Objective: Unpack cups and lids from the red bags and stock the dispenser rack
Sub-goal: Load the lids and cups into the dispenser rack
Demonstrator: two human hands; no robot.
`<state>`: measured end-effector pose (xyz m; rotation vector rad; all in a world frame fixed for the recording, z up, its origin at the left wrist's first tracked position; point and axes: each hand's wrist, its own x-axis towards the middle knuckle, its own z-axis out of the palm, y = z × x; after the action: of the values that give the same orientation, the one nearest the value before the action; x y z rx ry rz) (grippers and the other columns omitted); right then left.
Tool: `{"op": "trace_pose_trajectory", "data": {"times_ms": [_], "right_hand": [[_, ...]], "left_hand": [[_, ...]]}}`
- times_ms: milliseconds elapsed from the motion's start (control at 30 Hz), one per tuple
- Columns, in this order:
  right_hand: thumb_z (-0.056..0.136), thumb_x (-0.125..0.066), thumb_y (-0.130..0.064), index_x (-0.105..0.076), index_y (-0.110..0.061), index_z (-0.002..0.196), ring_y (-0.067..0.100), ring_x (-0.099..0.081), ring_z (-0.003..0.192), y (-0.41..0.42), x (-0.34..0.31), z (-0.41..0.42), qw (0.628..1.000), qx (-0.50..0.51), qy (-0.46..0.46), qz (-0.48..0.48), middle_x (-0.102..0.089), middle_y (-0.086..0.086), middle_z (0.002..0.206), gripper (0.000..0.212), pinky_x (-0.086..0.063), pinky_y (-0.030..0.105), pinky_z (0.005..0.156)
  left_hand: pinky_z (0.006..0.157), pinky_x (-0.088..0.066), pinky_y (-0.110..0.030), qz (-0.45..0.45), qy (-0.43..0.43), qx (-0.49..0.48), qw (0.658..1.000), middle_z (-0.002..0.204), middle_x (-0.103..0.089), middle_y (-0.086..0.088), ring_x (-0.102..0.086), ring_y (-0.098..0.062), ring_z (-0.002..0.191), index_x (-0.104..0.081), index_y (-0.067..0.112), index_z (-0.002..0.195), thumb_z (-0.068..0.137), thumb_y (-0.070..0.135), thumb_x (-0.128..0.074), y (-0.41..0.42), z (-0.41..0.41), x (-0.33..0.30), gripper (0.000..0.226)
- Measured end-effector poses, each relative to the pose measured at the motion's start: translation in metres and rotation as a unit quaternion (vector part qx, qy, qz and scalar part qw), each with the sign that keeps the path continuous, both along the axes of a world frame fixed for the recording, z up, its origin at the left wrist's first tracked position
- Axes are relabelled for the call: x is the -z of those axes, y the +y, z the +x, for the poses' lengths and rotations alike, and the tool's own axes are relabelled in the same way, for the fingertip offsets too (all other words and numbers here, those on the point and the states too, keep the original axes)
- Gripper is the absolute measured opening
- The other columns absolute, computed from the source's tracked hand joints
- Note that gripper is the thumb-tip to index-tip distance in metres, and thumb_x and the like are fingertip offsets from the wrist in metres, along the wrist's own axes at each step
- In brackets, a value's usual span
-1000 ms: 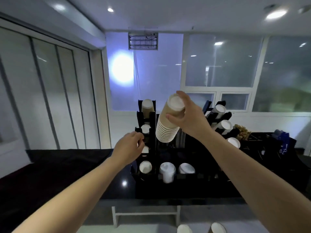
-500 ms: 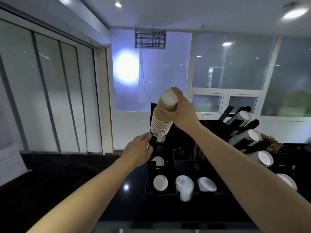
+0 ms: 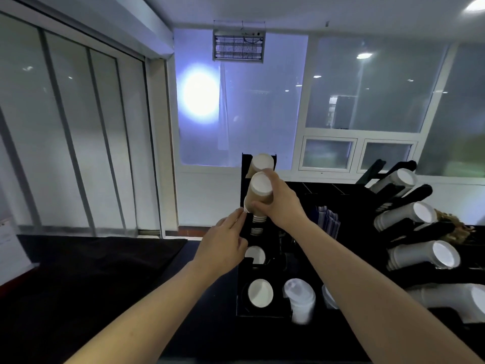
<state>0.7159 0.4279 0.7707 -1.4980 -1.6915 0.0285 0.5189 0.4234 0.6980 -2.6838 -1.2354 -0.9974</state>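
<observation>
Covering counter (image 3: 110,279): black cloth (glossy near rack (image 3: 242,298)); frosted panels (image 3: 78,127) behind.

Head cam only: faces fwd/down, close over dispenser rack (image 3: 258,285).

Two bare, sleeveless forearms (image 3: 162,298)

Right hand (image 3: 279,203) curled in a grip, left hand (image 3: 223,248) fingers extended forward
</observation>
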Motion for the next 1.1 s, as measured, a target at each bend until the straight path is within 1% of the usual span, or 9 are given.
{"op": "trace_pose_trajectory", "data": {"times_ms": [133, 333, 400, 467, 600, 700, 833, 933, 1100], "right_hand": [[0.077, -0.080, -0.035, -0.022, -0.052, 0.143, 0.025, -0.056, 0.115, -0.004, 0.000, 0.005, 1.000, 0.005, -0.003, -0.021, -0.058, -0.002, 0.129, 0.090, -0.048, 0.037, 0.088], [0.079, -0.082, -0.036, 0.005, -0.044, 0.157, 0.022, -0.052, 0.129, -0.026, -0.001, 0.014, 0.997, -0.019, 0.046, -0.060, -0.050, 0.001, 0.148, 0.117, -0.043, 0.032, 0.099], [0.083, -0.079, -0.038, -0.006, -0.037, 0.159, 0.020, -0.053, 0.129, -0.040, 0.005, 0.021, 0.997, 0.010, 0.060, -0.049, -0.050, 0.002, 0.148, 0.105, -0.045, 0.036, 0.104], [0.090, -0.073, -0.037, -0.031, -0.027, 0.155, 0.015, -0.058, 0.120, -0.060, 0.012, 0.029, 0.996, 0.040, 0.070, -0.029, -0.056, 0.000, 0.139, 0.078, -0.047, 0.032, 0.099], [0.098, -0.063, -0.028, -0.071, -0.018, 0.118, 0.008, -0.067, 0.097, -0.111, 0.034, 0.051, 0.998, 0.065, 0.026, 0.010, -0.071, -0.008, 0.102, 0.023, -0.050, 0.019, 0.086], [0.100, -0.061, -0.028, -0.075, -0.021, 0.109, 0.003, -0.066, 0.086, -0.152, 0.057, 0.070, 0.998, 0.064, 0.017, -0.018, -0.068, -0.016, 0.088, 0.018, -0.049, 0.012, 0.077], [0.100, -0.060, -0.028, -0.075, -0.025, 0.109, -0.012, -0.060, 0.084, -0.206, 0.101, 0.100, 0.993, 0.046, 0.004, -0.112, -0.066, -0.023, 0.093, 0.018, -0.044, 0.004, 0.074], [0.100, -0.060, -0.032, -0.074, -0.025, 0.109, -0.009, -0.062, 0.088, -0.246, 0.140, 0.124, 0.980, 0.031, 0.005, -0.194, -0.065, -0.024, 0.095, 0.018, -0.043, 0.001, 0.070], [0.095, -0.067, -0.033, -0.062, -0.024, 0.133, 0.011, -0.060, 0.116, -0.298, 0.213, 0.158, 0.947, 0.066, 0.016, -0.313, -0.061, -0.007, 0.127, 0.039, -0.045, 0.017, 0.088]], "left_hand": [[0.107, -0.047, -0.040, -0.015, -0.011, 0.005, 1.000, 0.166, -0.022, 0.001, -0.042, -0.023, 0.140, -0.027, 0.014, 0.159, 0.093, 0.022, -0.048, -0.004, 0.006, 0.004, 0.069], [0.112, -0.041, -0.048, -0.011, 0.009, -0.007, 1.000, 0.165, -0.024, -0.007, -0.028, -0.027, 0.148, -0.035, 0.015, 0.156, 0.096, 0.023, -0.048, -0.027, 0.010, -0.002, 0.062], [0.114, -0.039, -0.047, 0.005, -0.009, -0.003, 1.000, 0.159, -0.035, -0.006, -0.032, -0.026, 0.146, -0.047, 0.014, 0.149, 0.096, 0.023, -0.050, -0.043, 0.013, -0.002, 0.053], [0.110, -0.043, -0.044, 0.041, -0.030, 0.024, 0.998, 0.147, -0.051, -0.003, -0.044, -0.023, 0.137, -0.060, 0.014, 0.137, 0.095, 0.021, -0.054, -0.063, 0.019, -0.002, 0.043], [0.088, -0.051, -0.034, 0.087, -0.063, 0.070, 0.992, 0.104, -0.073, 0.000, -0.065, -0.018, 0.099, -0.072, 0.016, 0.117, 0.096, 0.019, -0.062, -0.102, 0.037, 0.003, 0.024], [0.079, -0.044, -0.031, 0.078, -0.032, 0.087, 0.993, 0.085, -0.071, 0.002, -0.062, -0.019, 0.082, -0.073, 0.022, 0.107, 0.099, 0.024, -0.060, -0.132, 0.057, 0.016, 0.016], [0.063, -0.050, -0.034, 0.088, 0.017, 0.167, 0.982, 0.068, -0.063, -0.002, -0.057, -0.025, 0.062, -0.070, 0.015, 0.084, 0.085, -0.001, -0.062, -0.174, 0.084, 0.050, 0.018], [0.066, -0.054, -0.042, 0.049, 0.040, 0.201, 0.978, 0.077, -0.070, -0.005, -0.066, -0.026, 0.072, -0.074, 0.012, 0.105, 0.082, -0.006, -0.067, -0.197, 0.099, 0.081, 0.030], [0.087, -0.051, -0.041, -0.095, 0.069, 0.193, 0.974, 0.114, -0.071, -0.004, -0.062, -0.025, 0.105, -0.066, 0.017, 0.127, 0.092, 0.011, -0.055, -0.227, 0.123, 0.136, 0.038]]}}
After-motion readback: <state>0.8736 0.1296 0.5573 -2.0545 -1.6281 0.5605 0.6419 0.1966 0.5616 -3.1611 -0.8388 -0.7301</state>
